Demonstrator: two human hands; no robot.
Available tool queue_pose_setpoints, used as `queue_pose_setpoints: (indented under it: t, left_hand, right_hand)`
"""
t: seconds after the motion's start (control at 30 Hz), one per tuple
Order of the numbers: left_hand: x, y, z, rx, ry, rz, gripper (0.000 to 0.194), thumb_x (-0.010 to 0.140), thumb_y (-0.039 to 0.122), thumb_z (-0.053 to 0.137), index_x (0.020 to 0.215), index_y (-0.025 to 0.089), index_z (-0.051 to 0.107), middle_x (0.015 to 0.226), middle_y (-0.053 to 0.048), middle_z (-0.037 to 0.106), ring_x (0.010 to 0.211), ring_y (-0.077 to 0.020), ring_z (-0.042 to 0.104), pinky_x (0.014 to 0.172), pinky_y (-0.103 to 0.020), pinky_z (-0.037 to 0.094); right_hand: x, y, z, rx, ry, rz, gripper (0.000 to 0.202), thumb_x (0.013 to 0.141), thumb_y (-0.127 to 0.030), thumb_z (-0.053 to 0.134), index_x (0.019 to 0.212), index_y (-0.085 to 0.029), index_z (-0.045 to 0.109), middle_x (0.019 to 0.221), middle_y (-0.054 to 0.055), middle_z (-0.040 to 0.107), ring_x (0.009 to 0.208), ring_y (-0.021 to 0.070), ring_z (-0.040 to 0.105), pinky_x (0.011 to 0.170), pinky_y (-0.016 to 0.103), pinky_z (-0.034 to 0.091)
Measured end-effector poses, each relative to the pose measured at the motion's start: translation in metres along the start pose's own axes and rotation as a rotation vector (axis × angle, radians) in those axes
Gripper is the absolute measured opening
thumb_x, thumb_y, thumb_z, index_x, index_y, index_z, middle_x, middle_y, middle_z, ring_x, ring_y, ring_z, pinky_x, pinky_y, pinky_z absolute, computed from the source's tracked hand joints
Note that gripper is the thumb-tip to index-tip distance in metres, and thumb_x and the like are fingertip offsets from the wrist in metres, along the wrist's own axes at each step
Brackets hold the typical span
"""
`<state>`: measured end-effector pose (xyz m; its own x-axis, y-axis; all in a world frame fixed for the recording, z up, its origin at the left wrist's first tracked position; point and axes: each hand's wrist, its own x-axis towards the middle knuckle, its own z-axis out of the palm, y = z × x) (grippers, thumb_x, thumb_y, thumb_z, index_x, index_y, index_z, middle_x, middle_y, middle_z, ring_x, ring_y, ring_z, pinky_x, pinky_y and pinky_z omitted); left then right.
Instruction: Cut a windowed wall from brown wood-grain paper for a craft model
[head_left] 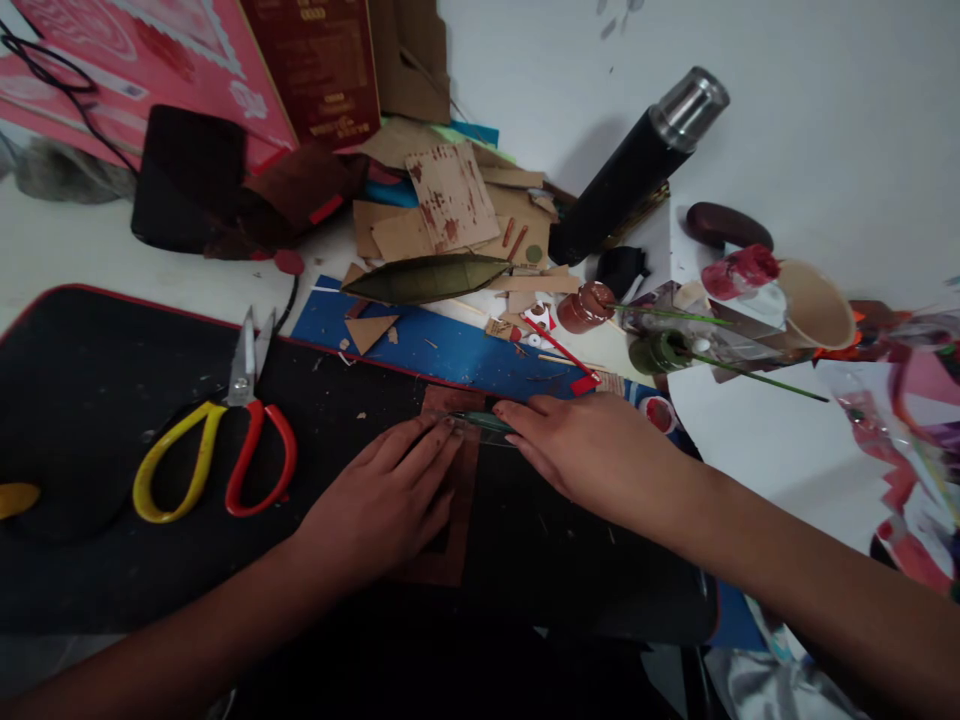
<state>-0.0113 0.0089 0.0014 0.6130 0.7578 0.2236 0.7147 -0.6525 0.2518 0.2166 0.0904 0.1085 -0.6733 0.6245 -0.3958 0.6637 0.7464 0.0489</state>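
Note:
My left hand (386, 490) lies with its fingers stretched out on a reddish-brown cardboard strip (466, 500), pressing it to the black mat (540, 530). My right hand (581, 445) is closed round a slim dark green tool (484, 419), whose tip points left toward my left fingertips and crosses the strip's upper part. A clear straight edge, perhaps a ruler (491, 436), shows just below the tool; most of it is hidden by my hands. To the left of my left hand, scissors (241, 390) with one yellow and one red handle lie with their blades slightly apart.
Beyond the mat lie a green boat-shaped piece (431, 278) and cardboard scraps (454, 195). Brown paint (585, 308) and green paint (656, 352) jars hold sticks. A black thermos (637, 165) leans at the wall. A dark phone-like slab (189, 180) sits back left.

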Motion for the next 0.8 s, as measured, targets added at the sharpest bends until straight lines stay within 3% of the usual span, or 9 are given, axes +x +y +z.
queue_pose_setpoints:
  t: [0.53,0.8]
  left_hand:
    - [-0.001,-0.001,0.002,-0.007,0.008,0.003,0.047,0.101,0.03,0.053,0.14,0.004,0.063,0.134,-0.019,0.069,0.129,-0.0363,0.058,0.108,-0.049,0.052]
    - [-0.001,-0.001,0.002,0.016,0.029,0.01,0.046,0.101,0.029,0.052,0.138,0.003,0.064,0.132,-0.019,0.07,0.128,-0.0362,0.058,0.106,-0.048,0.052]
  right_hand:
    - [0.011,0.0,0.008,0.003,0.003,-0.021,0.032,0.101,-0.018,0.057,0.131,-0.02,0.066,0.093,0.005,0.075,0.063,0.0175,0.066,0.053,0.033,0.023]
    - [0.015,-0.011,-0.001,-0.052,-0.03,-0.034,0.032,0.096,-0.006,0.053,0.124,-0.014,0.066,0.085,0.009,0.073,0.061,0.0194,0.065,0.051,0.032,0.024]
